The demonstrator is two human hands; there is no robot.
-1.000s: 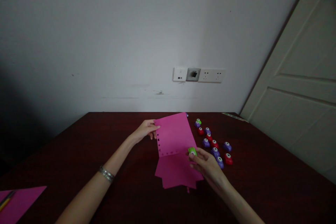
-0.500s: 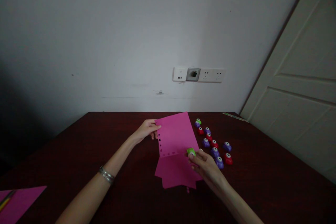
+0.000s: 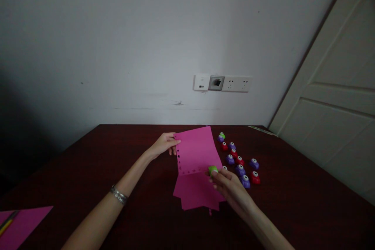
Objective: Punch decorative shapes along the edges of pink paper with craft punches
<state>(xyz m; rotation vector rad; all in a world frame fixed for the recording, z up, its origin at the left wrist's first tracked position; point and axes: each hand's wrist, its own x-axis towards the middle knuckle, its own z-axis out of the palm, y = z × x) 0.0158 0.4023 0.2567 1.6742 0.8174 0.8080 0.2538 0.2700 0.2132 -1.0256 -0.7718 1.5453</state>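
My left hand [image 3: 164, 144] pinches the upper left corner of a pink paper sheet [image 3: 197, 149], holding it lifted over the dark red table [image 3: 88, 172]. A row of small punched holes runs down the sheet's left edge and along its bottom. My right hand [image 3: 229, 186] grips a small green punch [image 3: 213, 170] clamped on the sheet's lower right edge. More pink sheets [image 3: 196, 194] lie flat under it.
Several small purple, red and green punches [image 3: 239, 163] sit in a cluster to the right of the paper. Another pink sheet with pencils [image 3: 17, 224] lies at the table's near left corner. Wall sockets [image 3: 222, 83] and a door [image 3: 336, 97] are behind.
My right hand with the green punch has shifted slightly left along the sheet's bottom edge. The left hand stays on the corner.
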